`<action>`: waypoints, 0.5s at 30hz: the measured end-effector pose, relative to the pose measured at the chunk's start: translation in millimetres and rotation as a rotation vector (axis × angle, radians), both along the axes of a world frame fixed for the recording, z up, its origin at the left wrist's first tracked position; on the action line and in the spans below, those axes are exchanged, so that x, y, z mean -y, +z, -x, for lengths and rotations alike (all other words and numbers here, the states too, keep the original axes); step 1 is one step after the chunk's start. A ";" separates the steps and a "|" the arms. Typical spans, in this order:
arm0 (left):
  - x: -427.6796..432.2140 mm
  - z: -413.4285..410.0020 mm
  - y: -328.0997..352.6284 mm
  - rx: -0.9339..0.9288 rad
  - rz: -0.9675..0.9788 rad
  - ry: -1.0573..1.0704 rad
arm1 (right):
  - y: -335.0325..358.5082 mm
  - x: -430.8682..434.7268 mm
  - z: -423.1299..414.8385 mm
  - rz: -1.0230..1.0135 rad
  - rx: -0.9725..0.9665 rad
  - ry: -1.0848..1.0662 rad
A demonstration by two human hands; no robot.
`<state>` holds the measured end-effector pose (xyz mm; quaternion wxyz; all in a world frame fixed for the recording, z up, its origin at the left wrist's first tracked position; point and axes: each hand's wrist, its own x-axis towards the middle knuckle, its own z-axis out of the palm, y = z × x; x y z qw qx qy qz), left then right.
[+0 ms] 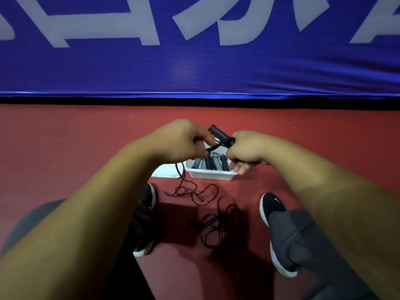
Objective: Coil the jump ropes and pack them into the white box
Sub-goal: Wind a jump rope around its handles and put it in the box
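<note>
My right hand (246, 151) grips black jump rope handles (219, 135) above the white box (213, 174). My left hand (184, 141) pinches the thin black cord (184, 187) just left of the handles. That cord hangs down and trails in loose loops on the red floor. A second black jump rope (213, 227) lies tangled on the floor between my feet. Inside the box lie dark ribbed handles and a grey item (211, 163).
The box's white lid (165, 172) lies flat on the floor to the left of the box. My black shoes (273, 215) stand either side of the ropes. A blue banner wall (194, 68) with white letters closes off the far side.
</note>
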<state>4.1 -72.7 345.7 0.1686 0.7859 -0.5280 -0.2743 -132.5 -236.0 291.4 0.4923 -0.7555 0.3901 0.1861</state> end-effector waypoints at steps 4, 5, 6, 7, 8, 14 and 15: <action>0.9 -0.6 -10.1 0.032 -0.269 0.144 | 6.2 -6.1 -8.9 0.030 0.186 -0.095; 0.8 1.5 -12.8 -0.017 -0.330 0.191 | 6.8 -8.4 -11.1 0.027 0.228 -0.115; 1.3 4.3 -14.3 -0.089 -0.354 0.255 | 7.6 -10.9 -13.2 0.017 0.267 -0.140; 2.7 5.8 -14.9 -0.172 -0.329 0.332 | 8.5 -12.7 -14.8 0.004 0.307 -0.166; 4.5 5.8 -15.3 -0.246 -0.268 0.404 | 10.0 -14.1 -16.1 -0.010 0.346 -0.192; 8.5 -5.7 -0.9 -0.441 0.312 0.419 | 26.6 -9.4 -16.0 -0.140 0.506 -0.322; 6.5 -7.1 3.3 -0.446 0.351 0.373 | 29.2 -7.9 -14.4 -0.142 0.492 -0.311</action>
